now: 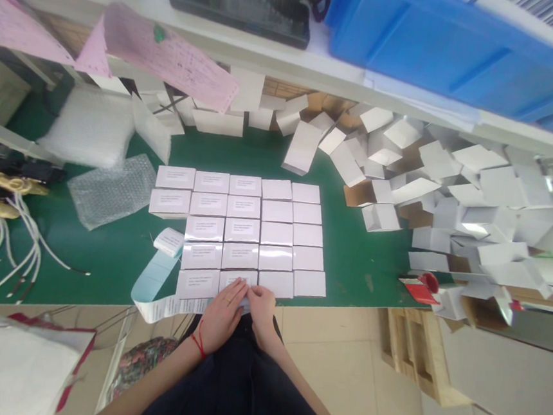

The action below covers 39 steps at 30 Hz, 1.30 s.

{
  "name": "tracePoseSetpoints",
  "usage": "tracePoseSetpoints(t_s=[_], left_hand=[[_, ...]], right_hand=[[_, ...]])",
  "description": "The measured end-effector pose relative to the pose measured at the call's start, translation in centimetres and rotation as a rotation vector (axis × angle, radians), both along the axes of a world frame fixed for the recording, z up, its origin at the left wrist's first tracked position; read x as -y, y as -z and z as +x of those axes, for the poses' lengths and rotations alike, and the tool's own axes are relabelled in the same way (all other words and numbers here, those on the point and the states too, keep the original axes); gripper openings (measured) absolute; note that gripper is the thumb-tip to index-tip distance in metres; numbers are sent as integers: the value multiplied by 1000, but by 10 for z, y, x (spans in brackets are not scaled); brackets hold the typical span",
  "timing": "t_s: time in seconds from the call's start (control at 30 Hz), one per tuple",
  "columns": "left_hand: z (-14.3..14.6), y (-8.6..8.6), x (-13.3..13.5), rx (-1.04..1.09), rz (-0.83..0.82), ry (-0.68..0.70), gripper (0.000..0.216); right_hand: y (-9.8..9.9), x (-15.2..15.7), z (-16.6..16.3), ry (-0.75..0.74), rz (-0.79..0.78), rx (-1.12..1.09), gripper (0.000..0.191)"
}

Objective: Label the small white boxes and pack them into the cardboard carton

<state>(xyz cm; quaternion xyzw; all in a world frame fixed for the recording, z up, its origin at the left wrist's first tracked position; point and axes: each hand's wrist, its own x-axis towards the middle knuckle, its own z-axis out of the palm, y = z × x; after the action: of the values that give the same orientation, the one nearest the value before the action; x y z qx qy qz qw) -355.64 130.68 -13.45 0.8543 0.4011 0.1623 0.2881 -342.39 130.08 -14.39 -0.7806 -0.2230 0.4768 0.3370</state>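
Several closed white boxes [275,257] stand in neat rows on the green table. Those on the left bear printed labels, such as the box [198,284] at the front. My left hand [223,312] lies with fingers stretched over the front box beside it, partly covering its label. Against those fingertips, my right hand [262,306] is curled with thumb and fingers pinched; whatever sits between them is hidden. A strip of printed labels [163,309] runs along the table's front edge and passes under my left hand. Its roll [169,241] rests left of the boxes, with bluish backing looping down.
Unfilled white cartons [450,210] pile up on the right, near a red tape dispenser [422,289]. Bubble wrap [112,191] and cabled parts [17,236] lie at left. Overhead, a shelf holds a blue bin [440,47]; pink papers [159,49] hang from it.
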Motion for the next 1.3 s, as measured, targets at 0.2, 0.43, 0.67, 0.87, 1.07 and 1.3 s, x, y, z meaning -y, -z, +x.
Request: tracePoseSetpoints(t_s=[0.2,0.43,0.67,0.87,1.07,1.3], left_hand=[[3,1,-1,4,15,-2,51],[8,3,-9,-16,39,2,48],[-32,3,-12,-129,82,-59,55],[-42,-1,-19,-99,37,-74,50],[-26,-21,-19,184,-397,-312,35],[-9,-57,-35,238,-1014,-5,30]], right_hand=[[-4,-2,0,-4,-5,11,30],[-4,-4,0,-7,-13,25,33],[-3,0,5,-23,-37,-30,32],[-6,37,26,-178,-193,-379,26],[-29,52,37,-78,-103,-522,33],[-74,-1,42,215,139,-788,38]])
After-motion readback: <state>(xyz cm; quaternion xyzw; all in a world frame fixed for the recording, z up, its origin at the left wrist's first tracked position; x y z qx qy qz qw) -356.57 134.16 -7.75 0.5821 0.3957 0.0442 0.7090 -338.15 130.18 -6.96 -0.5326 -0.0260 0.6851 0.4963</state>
